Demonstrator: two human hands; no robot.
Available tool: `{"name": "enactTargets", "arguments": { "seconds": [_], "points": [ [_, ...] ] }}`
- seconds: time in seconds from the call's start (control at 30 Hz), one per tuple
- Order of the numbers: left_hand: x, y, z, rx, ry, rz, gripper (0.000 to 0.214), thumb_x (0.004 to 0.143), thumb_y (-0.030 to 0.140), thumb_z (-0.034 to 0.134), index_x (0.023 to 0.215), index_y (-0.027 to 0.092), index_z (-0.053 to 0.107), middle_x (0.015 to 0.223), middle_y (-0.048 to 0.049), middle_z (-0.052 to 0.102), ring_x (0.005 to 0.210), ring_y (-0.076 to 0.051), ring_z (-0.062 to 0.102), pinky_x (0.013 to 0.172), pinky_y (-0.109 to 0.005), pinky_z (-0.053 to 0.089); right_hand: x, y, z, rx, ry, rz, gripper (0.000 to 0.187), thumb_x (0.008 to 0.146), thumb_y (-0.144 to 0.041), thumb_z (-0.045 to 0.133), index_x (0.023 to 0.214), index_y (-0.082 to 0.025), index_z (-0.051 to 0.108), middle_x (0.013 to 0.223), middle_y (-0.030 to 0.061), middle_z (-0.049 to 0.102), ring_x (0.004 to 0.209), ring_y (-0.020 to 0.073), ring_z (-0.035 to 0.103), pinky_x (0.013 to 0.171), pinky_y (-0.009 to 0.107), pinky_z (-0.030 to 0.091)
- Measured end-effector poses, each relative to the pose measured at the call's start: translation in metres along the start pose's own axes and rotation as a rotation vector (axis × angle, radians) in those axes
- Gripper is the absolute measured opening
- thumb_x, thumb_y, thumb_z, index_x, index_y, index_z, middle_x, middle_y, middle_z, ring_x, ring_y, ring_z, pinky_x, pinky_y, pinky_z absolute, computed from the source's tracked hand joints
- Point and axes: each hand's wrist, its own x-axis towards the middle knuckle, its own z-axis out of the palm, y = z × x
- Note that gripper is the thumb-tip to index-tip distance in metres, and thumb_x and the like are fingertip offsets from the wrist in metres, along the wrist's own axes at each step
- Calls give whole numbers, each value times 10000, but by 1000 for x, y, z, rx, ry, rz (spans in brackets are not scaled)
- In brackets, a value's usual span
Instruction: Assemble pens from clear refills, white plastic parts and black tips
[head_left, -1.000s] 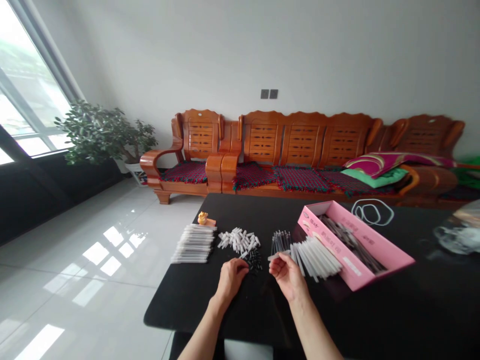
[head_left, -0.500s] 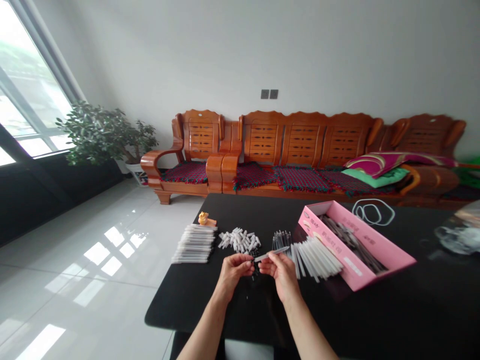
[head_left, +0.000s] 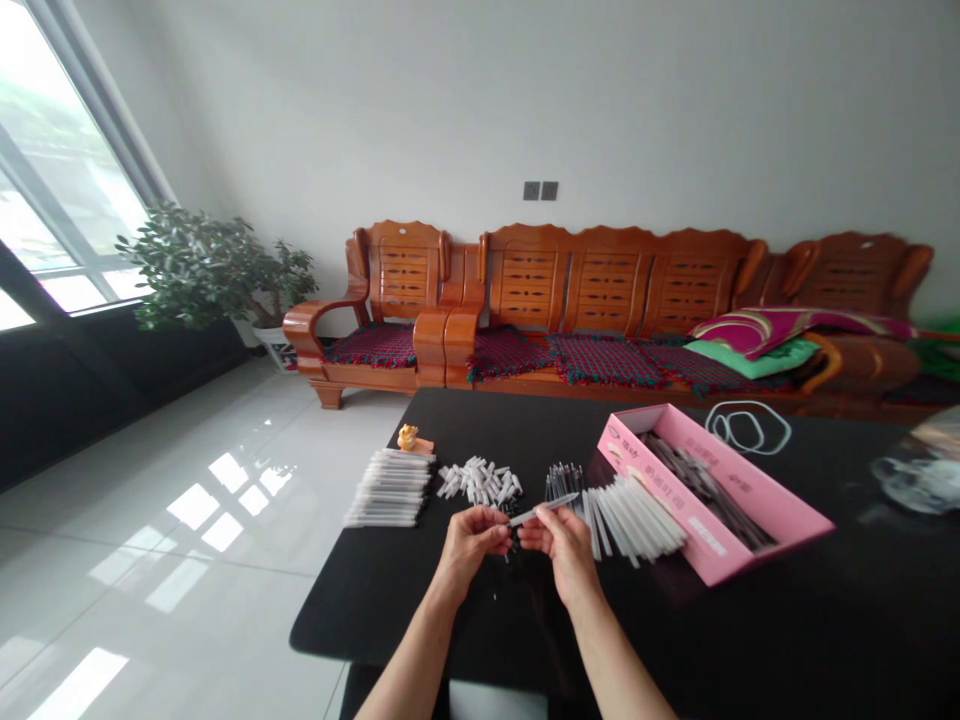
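Both my hands meet over the black table (head_left: 450, 620). My right hand (head_left: 564, 540) pinches a slim clear pen barrel (head_left: 546, 508) that points up and to the right. My left hand (head_left: 471, 535) is closed in a pinch at the barrel's near end, holding a small part too tiny to name. Just beyond the hands lie small black tips (head_left: 513, 510), a pile of white caps (head_left: 480, 480), a bundle of refills (head_left: 562, 480) and a fan of clear barrels (head_left: 634, 515).
A row of finished pens (head_left: 390, 487) lies at the left, with a small orange figure (head_left: 409, 437) behind it. A pink box (head_left: 757, 495) of dark pens stands to the right, white loops (head_left: 746, 425) beyond it. Wooden sofas (head_left: 600, 300) and a potted plant (head_left: 202, 265) stand behind.
My hands came together: the right lifted a clear barrel from the table and the left rose from the black tips to meet its end. Over the last half second little moved.
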Motion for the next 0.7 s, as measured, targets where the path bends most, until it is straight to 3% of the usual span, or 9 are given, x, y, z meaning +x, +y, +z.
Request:
{"name": "enactTargets", "arguments": {
  "seconds": [0.53, 0.7],
  "points": [
    [7, -3, 4, 53, 48, 44, 339, 603, 357, 821, 744, 93, 661, 586, -53, 674, 517, -146, 630, 538, -250, 522, 4, 4, -3, -42, 3, -19, 380, 651, -434, 817, 789, -131, 633, 638, 74, 724, 551, 229, 710, 480, 287, 579],
    [7, -2, 8, 268, 106, 207, 166, 661, 238, 722, 784, 136, 677, 644, -28, 678, 577, -154, 635, 564, -246, 514, 7, 3, -1, -58, 35, 10, 359, 651, -427, 811, 747, -130, 632, 624, 82, 723, 520, 230, 700, 447, 289, 570]
  ]
}}
